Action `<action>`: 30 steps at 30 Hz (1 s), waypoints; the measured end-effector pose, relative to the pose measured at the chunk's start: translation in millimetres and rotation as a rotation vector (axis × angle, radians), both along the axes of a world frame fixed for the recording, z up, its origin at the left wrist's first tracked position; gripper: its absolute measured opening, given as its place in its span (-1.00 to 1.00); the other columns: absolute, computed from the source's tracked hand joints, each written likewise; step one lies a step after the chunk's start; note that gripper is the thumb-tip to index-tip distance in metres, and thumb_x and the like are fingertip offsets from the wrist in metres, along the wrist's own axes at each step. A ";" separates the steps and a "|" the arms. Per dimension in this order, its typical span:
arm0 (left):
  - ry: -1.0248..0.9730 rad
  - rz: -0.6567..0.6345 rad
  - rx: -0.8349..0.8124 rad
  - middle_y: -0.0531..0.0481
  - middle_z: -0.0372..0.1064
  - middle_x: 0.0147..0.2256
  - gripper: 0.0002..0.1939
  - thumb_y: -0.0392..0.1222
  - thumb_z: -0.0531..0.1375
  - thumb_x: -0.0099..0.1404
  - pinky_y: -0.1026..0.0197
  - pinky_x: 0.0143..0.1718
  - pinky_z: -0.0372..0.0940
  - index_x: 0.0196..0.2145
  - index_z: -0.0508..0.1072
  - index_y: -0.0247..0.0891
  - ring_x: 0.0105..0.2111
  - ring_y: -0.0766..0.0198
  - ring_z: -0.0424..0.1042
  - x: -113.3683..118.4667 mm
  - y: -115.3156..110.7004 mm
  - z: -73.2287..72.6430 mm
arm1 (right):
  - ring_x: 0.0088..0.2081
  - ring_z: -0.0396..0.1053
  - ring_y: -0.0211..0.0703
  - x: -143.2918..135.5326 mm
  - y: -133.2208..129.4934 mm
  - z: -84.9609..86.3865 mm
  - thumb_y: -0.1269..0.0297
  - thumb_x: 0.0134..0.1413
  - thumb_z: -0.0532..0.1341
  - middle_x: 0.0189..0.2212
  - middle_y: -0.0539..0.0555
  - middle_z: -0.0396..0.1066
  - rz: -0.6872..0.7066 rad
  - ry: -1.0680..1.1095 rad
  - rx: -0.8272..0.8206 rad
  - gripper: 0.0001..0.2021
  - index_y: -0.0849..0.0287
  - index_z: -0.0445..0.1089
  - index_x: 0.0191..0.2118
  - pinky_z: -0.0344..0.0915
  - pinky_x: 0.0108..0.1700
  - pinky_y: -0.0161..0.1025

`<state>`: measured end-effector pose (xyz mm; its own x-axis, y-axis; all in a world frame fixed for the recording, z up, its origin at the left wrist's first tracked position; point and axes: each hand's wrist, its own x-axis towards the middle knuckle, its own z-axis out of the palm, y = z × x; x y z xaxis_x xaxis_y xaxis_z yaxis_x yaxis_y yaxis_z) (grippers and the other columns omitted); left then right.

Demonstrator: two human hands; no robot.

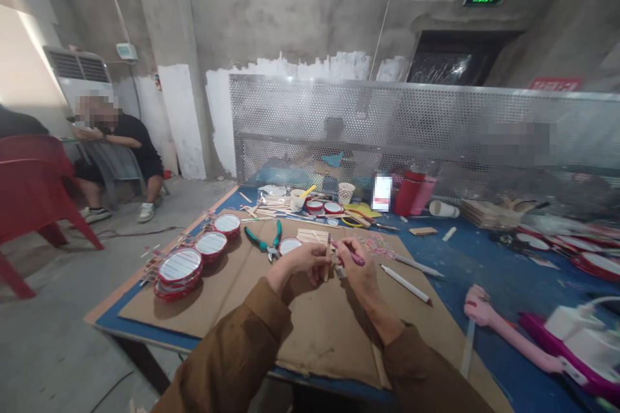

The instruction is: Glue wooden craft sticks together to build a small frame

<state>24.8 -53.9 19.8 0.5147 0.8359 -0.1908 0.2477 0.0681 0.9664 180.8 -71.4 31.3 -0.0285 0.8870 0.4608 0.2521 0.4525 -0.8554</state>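
Observation:
My left hand (303,262) is closed on a thin wooden stick (329,251), held upright above the cardboard sheet (320,352). My right hand (361,271) grips a purple-pink pen (357,258) close beside the stick. Whether the pen's tip touches the wood is too small to tell. Just beyond the hands lie more flat wooden sticks (306,234) and a round red-rimmed disc (290,245). Teal-handled pliers (268,245) rest left of them. To the right, a white marker with a dark red end (405,285) lies on the cardboard.
Red-rimmed round pieces (179,268) stand along the left side. Paper cups (345,193), a lit phone (382,192) and a red bottle (409,193) line the back before a perforated metal screen (300,103). At right are a pink glue gun (513,335) and a power strip (557,348).

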 end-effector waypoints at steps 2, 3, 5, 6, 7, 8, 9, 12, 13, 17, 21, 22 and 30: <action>-0.012 0.005 0.007 0.06 0.33 -0.60 -0.72 -0.02 0.20 0.22 0.30 -0.58 0.27 -0.30 0.31 -0.30 -0.65 0.35 0.35 0.0 0.2 -0.4 | -0.58 0.26 -0.25 0.6 0.2 -0.1 0.02 0.05 0.14 -0.62 -0.05 0.31 -0.005 0.013 -0.017 -0.72 0.14 0.33 -0.46 0.21 -0.50 -0.31; -0.016 0.009 0.012 0.06 0.32 -0.61 -0.72 -0.01 0.21 0.21 0.31 -0.58 0.26 -0.30 0.31 -0.30 -0.65 0.35 0.34 0.0 0.3 -0.8 | -0.59 0.26 -0.25 0.9 0.3 -0.1 0.02 0.05 0.14 -0.62 -0.05 0.31 -0.013 0.031 -0.029 -0.72 0.14 0.32 -0.46 0.22 -0.51 -0.31; -0.018 0.009 0.014 0.07 0.30 -0.62 -0.70 0.00 0.22 0.20 0.32 -0.59 0.25 -0.31 0.30 -0.29 -0.66 0.36 0.33 0.0 0.4 -1.3 | -0.58 0.28 -0.25 1.4 0.4 0.0 0.02 0.05 0.14 -0.61 -0.04 0.32 -0.026 0.068 -0.041 -0.72 0.14 0.32 -0.44 0.23 -0.50 -0.31; -0.019 0.007 0.011 0.08 0.30 -0.62 -0.70 0.01 0.22 0.20 0.32 -0.59 0.25 -0.32 0.30 -0.29 -0.66 0.36 0.33 0.1 0.4 -1.3 | -0.58 0.29 -0.25 1.4 0.4 0.1 0.02 0.05 0.14 -0.60 -0.04 0.32 -0.027 0.077 -0.037 -0.72 0.14 0.32 -0.44 0.24 -0.50 -0.31; -0.020 0.004 0.009 0.07 0.30 -0.62 -0.69 0.01 0.22 0.20 0.32 -0.59 0.25 -0.32 0.30 -0.29 -0.66 0.36 0.33 0.1 0.3 -1.1 | -0.58 0.29 -0.24 1.4 0.4 0.1 0.02 0.05 0.14 -0.61 -0.04 0.32 -0.025 0.076 -0.028 -0.72 0.14 0.32 -0.44 0.24 -0.50 -0.31; -0.021 0.001 0.010 0.07 0.31 -0.62 -0.69 0.01 0.22 0.20 0.32 -0.59 0.25 -0.32 0.30 -0.30 -0.66 0.36 0.33 0.1 0.1 -0.8 | -0.58 0.29 -0.24 1.2 0.5 0.0 0.02 0.06 0.14 -0.61 -0.04 0.32 -0.024 0.069 -0.017 -0.72 0.14 0.32 -0.44 0.24 -0.50 -0.31; -0.021 -0.004 0.012 0.06 0.31 -0.61 -0.69 0.01 0.22 0.20 0.31 -0.59 0.25 -0.32 0.30 -0.30 -0.66 0.36 0.33 0.0 -0.1 -0.5 | -0.58 0.28 -0.24 0.9 0.5 -0.2 0.02 0.06 0.14 -0.62 -0.04 0.31 -0.023 0.058 -0.006 -0.72 0.14 0.32 -0.45 0.23 -0.50 -0.31; -0.010 -0.013 0.018 0.06 0.31 -0.60 -0.68 0.03 0.21 0.20 0.29 -0.59 0.27 -0.31 0.29 -0.30 -0.66 0.35 0.34 -0.5 -0.1 -0.2 | -0.57 0.28 -0.24 -0.2 0.7 -1.4 0.03 0.06 0.14 -0.62 -0.04 0.32 -0.017 0.023 0.008 -0.72 0.14 0.33 -0.45 0.22 -0.51 -0.32; -0.008 -0.013 0.018 0.07 0.31 -0.61 -0.67 0.04 0.21 0.20 0.29 -0.59 0.28 -0.31 0.28 -0.30 -0.66 0.34 0.34 -0.8 0.0 -0.5 | -0.57 0.27 -0.25 -0.4 0.8 -2.0 0.04 0.06 0.14 -0.62 -0.04 0.32 -0.012 0.013 0.008 -0.72 0.14 0.33 -0.46 0.21 -0.51 -0.32; -0.010 0.001 0.022 0.08 0.30 -0.62 -0.64 0.06 0.22 0.19 0.28 -0.57 0.28 -0.32 0.27 -0.29 -0.66 0.35 0.34 -1.5 0.9 -2.5 | -0.59 0.25 -0.26 -0.7 1.7 -3.7 0.04 0.05 0.14 -0.63 -0.05 0.30 -0.012 0.014 -0.037 -0.72 0.14 0.32 -0.48 0.20 -0.53 -0.33; -0.011 0.001 0.018 0.05 0.33 -0.59 -0.65 0.06 0.23 0.19 0.28 -0.58 0.28 -0.31 0.28 -0.30 -0.66 0.34 0.35 -1.5 1.3 -3.4 | -0.57 0.29 -0.23 -1.0 1.5 -2.7 -0.01 0.04 0.14 -0.60 -0.03 0.33 -0.025 0.048 -0.042 -0.70 0.14 0.33 -0.44 0.25 -0.51 -0.31; -0.010 0.001 0.018 0.05 0.34 -0.59 -0.65 0.06 0.23 0.19 0.29 -0.58 0.28 -0.31 0.29 -0.30 -0.66 0.34 0.35 -1.4 1.3 -3.4 | -0.56 0.30 -0.23 -1.1 1.1 -2.2 -0.01 0.03 0.15 -0.60 -0.02 0.34 -0.019 0.044 -0.034 -0.70 0.14 0.34 -0.43 0.26 -0.50 -0.31; -0.015 0.001 0.018 0.06 0.34 -0.61 -0.67 0.05 0.21 0.21 0.31 -0.58 0.27 -0.30 0.31 -0.30 -0.65 0.36 0.35 -0.4 0.6 -1.9 | -0.57 0.27 -0.24 -0.6 -0.2 -1.4 -0.03 0.05 0.14 -0.61 -0.03 0.32 -0.015 0.036 -0.027 -0.68 0.14 0.33 -0.46 0.24 -0.51 -0.31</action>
<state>24.4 -53.3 17.9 0.5164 0.8397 -0.1678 0.2329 0.0508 0.9712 180.2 -71.6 29.8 0.0006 0.8996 0.4368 0.2277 0.4252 -0.8760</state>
